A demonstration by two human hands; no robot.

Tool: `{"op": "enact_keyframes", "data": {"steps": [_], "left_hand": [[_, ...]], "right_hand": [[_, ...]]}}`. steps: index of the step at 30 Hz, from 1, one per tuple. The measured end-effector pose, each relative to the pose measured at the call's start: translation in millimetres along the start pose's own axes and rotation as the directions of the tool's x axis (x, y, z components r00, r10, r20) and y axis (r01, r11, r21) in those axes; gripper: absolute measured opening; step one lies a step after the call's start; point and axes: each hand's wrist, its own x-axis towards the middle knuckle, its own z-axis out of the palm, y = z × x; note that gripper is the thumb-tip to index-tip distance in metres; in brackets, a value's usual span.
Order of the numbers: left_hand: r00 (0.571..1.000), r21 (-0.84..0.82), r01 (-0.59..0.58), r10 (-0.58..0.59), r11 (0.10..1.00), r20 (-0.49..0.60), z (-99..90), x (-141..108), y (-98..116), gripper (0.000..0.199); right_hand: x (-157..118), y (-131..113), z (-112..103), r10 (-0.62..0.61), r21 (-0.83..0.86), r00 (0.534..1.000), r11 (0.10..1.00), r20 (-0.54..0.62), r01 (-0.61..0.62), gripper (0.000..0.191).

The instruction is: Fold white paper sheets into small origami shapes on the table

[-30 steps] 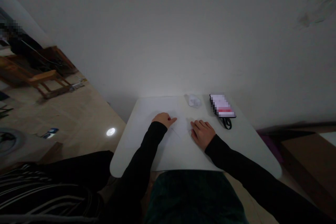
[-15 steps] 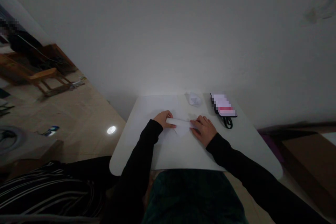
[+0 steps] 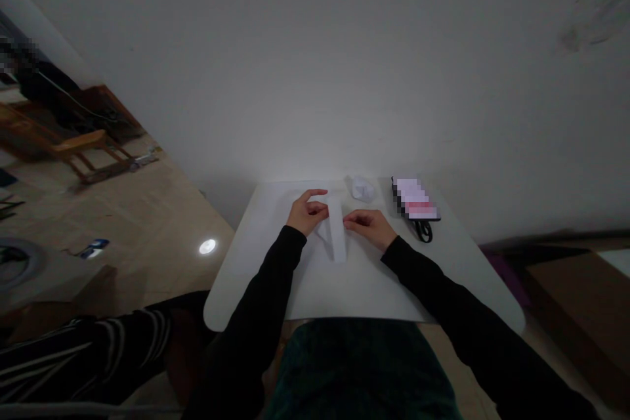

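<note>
Against a pale wall [image 3: 315, 65], a white table [image 3: 357, 295] is supporting the work. Near its middle, the left hand [image 3: 309, 212] and right hand [image 3: 371, 227] are pinching opposite edges of a folded paper strip [image 3: 336, 233]. Behind, crumpled white material [image 3: 363, 189] is lying; leftward, a wooden chair [image 3: 84, 142] is standing on the floor [image 3: 170, 207].

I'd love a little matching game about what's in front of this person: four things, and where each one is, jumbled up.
Things:
1. folded white paper
2. crumpled white piece
3. phone-like device
4. wooden chair

Places and states:
A. on the floor, away to the left
B. screen lit, beside a black strap
C. between the left hand and the right hand
D. near the wall, just left of the lit screen

Pairs: 1-C, 2-D, 3-B, 4-A
</note>
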Motion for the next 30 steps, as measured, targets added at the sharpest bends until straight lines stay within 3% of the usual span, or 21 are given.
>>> {"op": "enact_keyframes", "data": {"steps": [4,7,10,13,15,18,21,25,27,30], "left_hand": [[0.997,0.188,0.0,0.015,0.982,-0.077,5.0,-3,3,0.044],[0.996,0.311,-0.039,0.062,0.949,-0.066,7.1,-5,5,0.039],[0.979,0.427,-0.108,0.17,0.898,-0.109,11.8,-2,8,0.03],[0.912,0.631,-0.065,0.303,0.773,-0.277,26.1,0,14,0.026],[0.855,0.668,-0.054,0.379,0.743,-0.353,41.2,0,18,0.029],[0.821,0.675,-0.112,0.45,0.729,-0.351,64.1,-4,19,0.039],[0.806,0.618,-0.141,0.452,0.774,-0.382,75.4,-8,13,0.05],[0.827,0.45,-0.18,0.382,0.875,-0.413,74.3,-7,-1,0.045],[0.848,0.291,-0.145,0.271,0.946,-0.455,74.7,-4,-6,0.042],[0.875,-0.066,-0.046,0.008,0.997,-0.485,80.2,1,-9,0.048]], "right_hand": [[7,-5,12,0.095,0.247,0.989,0.961,0.115,-0.121,0.028],[7,-9,18,0.148,0.35,0.986,0.922,0.075,-0.165,0.03],[8,-12,19,0.159,0.339,0.987,0.929,0.008,-0.152,0.03],[9,-11,15,0.113,0.316,0.97,0.948,-0.214,-0.041,0.027],[9,-9,12,0.059,0.303,0.905,0.95,-0.422,0.079,0.022],[9,-3,7,-0.015,0.289,0.838,0.935,-0.546,0.204,0.024],[9,1,4,-0.082,0.241,0.811,0.933,-0.579,0.267,0.025],[9,-1,2,-0.107,0.208,0.829,0.943,-0.548,0.259,0.025],[9,-4,1,-0.134,0.17,0.831,0.95,-0.539,0.263,0.025],[8,-4,2,-0.247,0.024,0.809,0.952,-0.533,0.306,0.02]]}}
